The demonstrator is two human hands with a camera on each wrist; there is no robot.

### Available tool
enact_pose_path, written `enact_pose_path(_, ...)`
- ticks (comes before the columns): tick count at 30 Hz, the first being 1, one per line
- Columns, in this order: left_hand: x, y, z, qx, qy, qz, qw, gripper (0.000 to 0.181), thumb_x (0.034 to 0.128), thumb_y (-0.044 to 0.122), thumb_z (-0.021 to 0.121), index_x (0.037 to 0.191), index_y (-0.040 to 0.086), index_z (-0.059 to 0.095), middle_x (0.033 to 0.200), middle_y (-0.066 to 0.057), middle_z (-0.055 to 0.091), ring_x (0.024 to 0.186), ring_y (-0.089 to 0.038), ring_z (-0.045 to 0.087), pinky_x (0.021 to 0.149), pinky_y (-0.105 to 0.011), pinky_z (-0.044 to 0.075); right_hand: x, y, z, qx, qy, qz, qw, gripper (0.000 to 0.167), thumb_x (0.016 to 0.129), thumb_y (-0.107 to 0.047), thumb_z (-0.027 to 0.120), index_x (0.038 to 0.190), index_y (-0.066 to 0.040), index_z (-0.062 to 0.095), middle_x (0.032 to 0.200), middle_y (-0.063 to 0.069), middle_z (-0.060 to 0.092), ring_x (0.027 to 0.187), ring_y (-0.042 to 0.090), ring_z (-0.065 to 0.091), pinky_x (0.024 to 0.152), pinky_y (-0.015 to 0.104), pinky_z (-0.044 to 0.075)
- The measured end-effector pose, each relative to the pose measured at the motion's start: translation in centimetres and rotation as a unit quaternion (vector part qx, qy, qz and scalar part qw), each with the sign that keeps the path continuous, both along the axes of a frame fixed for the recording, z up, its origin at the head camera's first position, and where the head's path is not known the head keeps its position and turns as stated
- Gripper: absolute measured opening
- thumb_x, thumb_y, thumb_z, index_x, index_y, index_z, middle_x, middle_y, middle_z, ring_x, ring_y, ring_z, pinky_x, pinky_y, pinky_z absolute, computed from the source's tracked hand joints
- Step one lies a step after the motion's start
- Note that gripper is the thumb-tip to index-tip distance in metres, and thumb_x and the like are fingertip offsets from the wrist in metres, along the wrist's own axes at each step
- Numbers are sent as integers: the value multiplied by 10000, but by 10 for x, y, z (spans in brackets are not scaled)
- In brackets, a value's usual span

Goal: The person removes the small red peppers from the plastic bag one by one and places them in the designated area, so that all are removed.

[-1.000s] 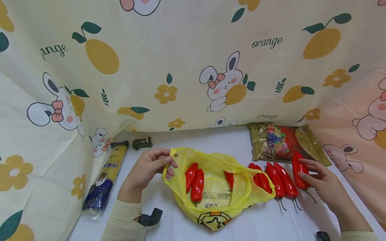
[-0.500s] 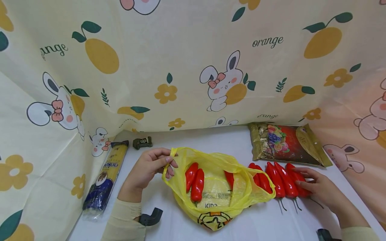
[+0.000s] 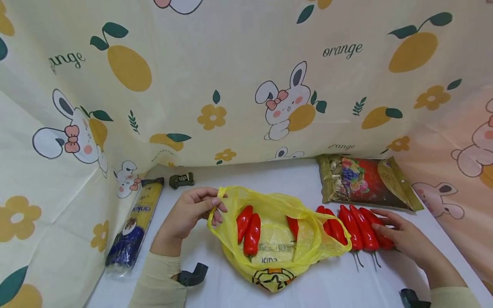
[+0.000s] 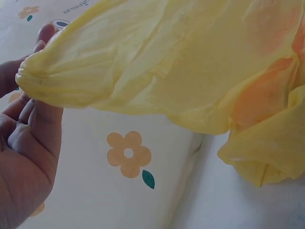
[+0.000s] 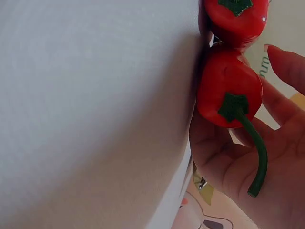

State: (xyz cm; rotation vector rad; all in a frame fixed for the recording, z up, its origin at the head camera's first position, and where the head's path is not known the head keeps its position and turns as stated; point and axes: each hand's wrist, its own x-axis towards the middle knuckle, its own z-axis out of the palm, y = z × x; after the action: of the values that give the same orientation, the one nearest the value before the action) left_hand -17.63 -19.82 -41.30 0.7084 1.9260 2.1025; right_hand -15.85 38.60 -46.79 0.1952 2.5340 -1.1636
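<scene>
My left hand [image 3: 190, 214] pinches the edge of a yellow plastic bag [image 3: 277, 203] at its left handle. The left wrist view shows the bag film [image 4: 143, 62] stretched from the thumb and fingers. Through the bag's mouth a few red peppers [image 3: 252, 235] are visible. To its right, more glossy red peppers lie side by side, among them a middle pepper [image 3: 363, 229]. My right hand [image 3: 406, 241] is at the outermost pepper [image 3: 381, 235]. From the right wrist, the thumb stands off this green-stemmed pepper [image 5: 228, 83], while the fingers lie along its side.
A gold and red packet [image 3: 369, 182] lies at the back right. At the left is a blue and yellow pack [image 3: 135, 226], with a small dark green wrapped piece [image 3: 181, 180] behind it. A printed cloth [image 3: 239, 85] rises behind the white surface.
The right hand has lowered the outermost pepper onto the white surface beside the others, and its thumb has moved off it. The left hand keeps its hold on the bag.
</scene>
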Motion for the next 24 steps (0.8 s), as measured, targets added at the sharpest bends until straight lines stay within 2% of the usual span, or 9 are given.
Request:
enact_pose_path(5,0,0,1,10,28,25,10000,225,1114,6,568,1233,-177,625,999,-194,763,741,-206,736,680,-325,646,2,0,4,-12,12,-13,10000,801,1127,-405,595,1697,4,209,1554,462,292,1347,672,350,878,586,629)
enact_pose_path(8,1,0,2,29,-10,13,10000,223,1113,-1,567,1233,-179,625,997,-190,763,742,-206,736,680,-324,645,5,-1,8,122,189,-63,9997,778,1134,-405,582,1683,24,236,1541,465,310,1321,670,381,852,565,639)
enact_pose_path(13,1,1,2,19,-73,19,10000,225,1114,-6,565,1244,-179,628,996,-189,764,744,-206,737,684,-325,646,9,-6,17,342,678,-137,9970,709,1151,-370,554,1653,52,286,1517,465,348,1296,684,415,807,541,654)
enact_pose_path(17,1,2,2,13,-127,42,9999,227,1114,-4,568,1248,-176,631,996,-193,763,743,-208,738,687,-326,647,12,-12,26,257,927,-96,9953,690,1153,-339,555,1661,42,283,1539,445,354,1309,679,420,806,539,656)
enact_pose_path(20,1,2,1,19,-145,38,9999,228,1114,-4,569,1248,-178,629,996,-193,763,745,-206,739,689,-327,648,15,-20,34,179,1154,-43,9931,678,1150,-311,568,1667,28,290,1552,425,369,1317,668,411,811,580,647)
enact_pose_path(23,1,2,1,34,-138,21,9999,225,1114,-4,567,1243,-180,626,994,-188,763,744,-204,737,686,-325,647,18,-31,41,105,1506,28,9885,644,1146,-281,584,1662,6,329,1541,401,417,1313,644,428,799,625,636)
enact_pose_path(24,1,2,1,42,-132,14,9999,224,1114,-5,567,1240,-181,624,993,-186,764,743,-203,737,685,-324,646,19,-36,43,84,1655,68,9861,627,1144,-268,590,1658,-3,348,1536,388,438,1305,619,447,792,599,642)
